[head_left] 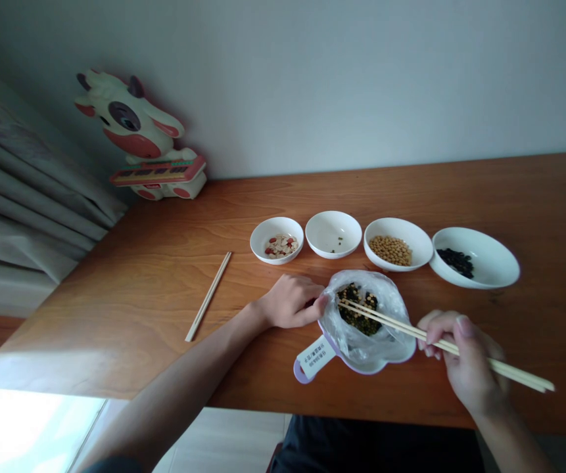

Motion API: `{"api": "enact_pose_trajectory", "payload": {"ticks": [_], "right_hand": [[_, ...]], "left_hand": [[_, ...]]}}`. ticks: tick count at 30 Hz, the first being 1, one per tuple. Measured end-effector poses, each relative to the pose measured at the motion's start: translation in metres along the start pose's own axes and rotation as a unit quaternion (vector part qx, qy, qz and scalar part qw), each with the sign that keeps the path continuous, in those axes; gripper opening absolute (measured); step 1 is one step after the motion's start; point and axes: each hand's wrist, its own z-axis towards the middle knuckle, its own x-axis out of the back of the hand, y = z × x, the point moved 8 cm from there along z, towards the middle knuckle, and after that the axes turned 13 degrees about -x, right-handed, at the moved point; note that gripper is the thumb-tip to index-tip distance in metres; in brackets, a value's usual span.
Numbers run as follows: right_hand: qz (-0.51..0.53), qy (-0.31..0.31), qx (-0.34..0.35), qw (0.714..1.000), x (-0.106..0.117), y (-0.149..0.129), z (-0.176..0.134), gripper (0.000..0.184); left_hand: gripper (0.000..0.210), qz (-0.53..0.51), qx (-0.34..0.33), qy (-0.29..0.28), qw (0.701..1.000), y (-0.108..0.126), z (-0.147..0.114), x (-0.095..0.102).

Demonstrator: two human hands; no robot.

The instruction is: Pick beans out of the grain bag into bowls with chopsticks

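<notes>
A purple handled dish [378, 368], lined with a clear plastic bag [392, 302], stands near the table's front edge. Small dark green beans mixed with yellow ones [360, 322] lie in the bag. My left hand [293, 301] pinches the dish's left rim and the bag's edge between thumb and fingers. In my right hand [470, 355] is a pair of wooden chopsticks [522, 376], held around the middle. Their tips reach into the beans, close together; whether a bean is caught between them I cannot make out.
Behind the dish stand white bowls in a row: one with pale and red pieces [277, 257], one with a few green beans [332, 250], one with soybeans [397, 265], one with black pieces [490, 279]. Spare chopsticks [208, 295] lie left; a cow toy piano [154, 174] stands behind.
</notes>
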Motion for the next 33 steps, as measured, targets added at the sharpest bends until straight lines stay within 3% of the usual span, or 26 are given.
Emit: {"api": "enact_pose_trajectory", "payload": {"ticks": [10,26,33], "right_hand": [[-0.030,-0.019,-0.014,0.999,-0.0034,0.0032,-0.0015,0.046],[0.028,0.011,-0.011,0.999,0.0014,0.0006,0.0010,0.050],[0.033,-0.005,-0.013,0.999,0.0006,0.0006,0.0020,0.052]], "left_hand": [[0.050,-0.001,0.006,-0.001,1.000,-0.0010,-0.0003,-0.0004],[0.046,-0.004,-0.001,0.006,1.000,0.0002,0.0007,0.0008],[0.045,-0.001,-0.004,0.006,1.000,-0.0002,-0.0002,-0.0003]]}}
